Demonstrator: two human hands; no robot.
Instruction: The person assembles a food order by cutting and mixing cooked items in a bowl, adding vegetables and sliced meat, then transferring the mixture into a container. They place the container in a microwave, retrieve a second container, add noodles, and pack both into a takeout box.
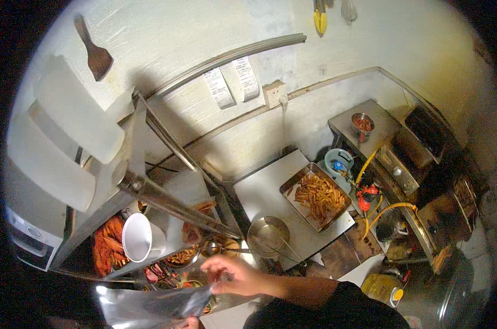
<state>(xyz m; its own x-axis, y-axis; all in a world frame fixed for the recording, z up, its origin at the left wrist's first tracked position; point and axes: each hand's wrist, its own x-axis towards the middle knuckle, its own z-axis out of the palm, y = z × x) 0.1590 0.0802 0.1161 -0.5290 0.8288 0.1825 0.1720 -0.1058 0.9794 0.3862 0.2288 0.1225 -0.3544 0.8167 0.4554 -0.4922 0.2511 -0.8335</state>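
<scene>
A clear, shiny plastic bag [144, 307] stretches across the lower left of the head view. My right hand [234, 277] reaches in from the lower right, its thumb and fingers curled at the bag's upper right corner. Only a few fingers of my left hand [192, 323] show at the bottom edge, closed on the bag's lower side. Beyond the bag lie trays of food [180, 257], a ladle-like metal pan [211, 248] and a white tub [138, 238].
A metal tray [341, 207] of fried strips rests on the white table [265, 186], with a round metal pot [267, 236] nearer. Right of it stand a blue gas cylinder [337, 160] with yellow hoses and a steel stove counter [388, 131]. An oil jug [381, 288] stands low right.
</scene>
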